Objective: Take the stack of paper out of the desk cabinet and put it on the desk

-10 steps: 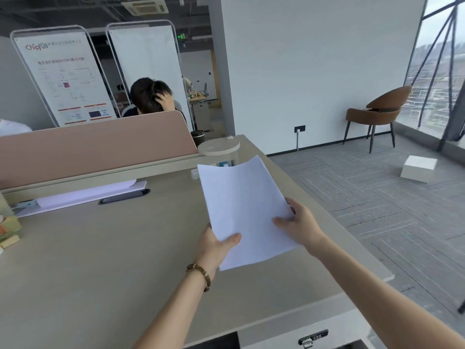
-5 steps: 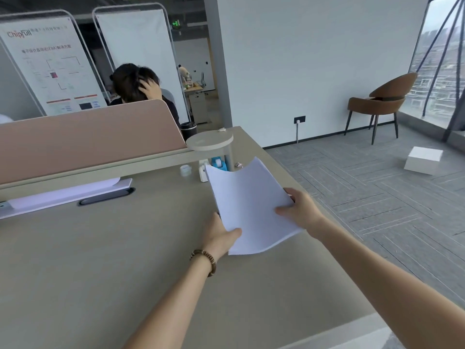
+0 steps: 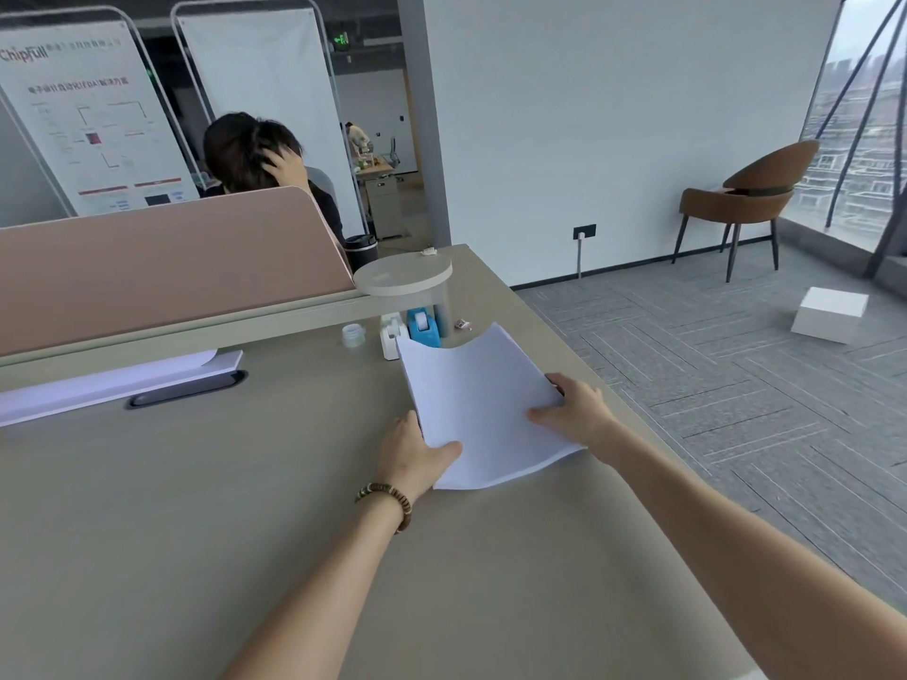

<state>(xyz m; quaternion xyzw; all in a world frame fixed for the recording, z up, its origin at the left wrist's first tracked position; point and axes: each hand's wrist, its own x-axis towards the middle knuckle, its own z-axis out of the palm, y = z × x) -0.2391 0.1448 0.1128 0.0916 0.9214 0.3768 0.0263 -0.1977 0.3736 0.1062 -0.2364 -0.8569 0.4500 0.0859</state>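
Gripped paper stack (image 3: 483,409) by left hand (image 3: 414,456) and right hand (image 3: 576,414); light, floppy, best held at side edges over tabletop (image 3: 196,507).

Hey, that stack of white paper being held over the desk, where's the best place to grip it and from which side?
Grip the paper stack along its two long side edges near the end closest to the person, one hand from each side, as the left hand and right hand do. The sheets are thin and sag in the middle, so a hold on both sides likely keeps them together over the desk.
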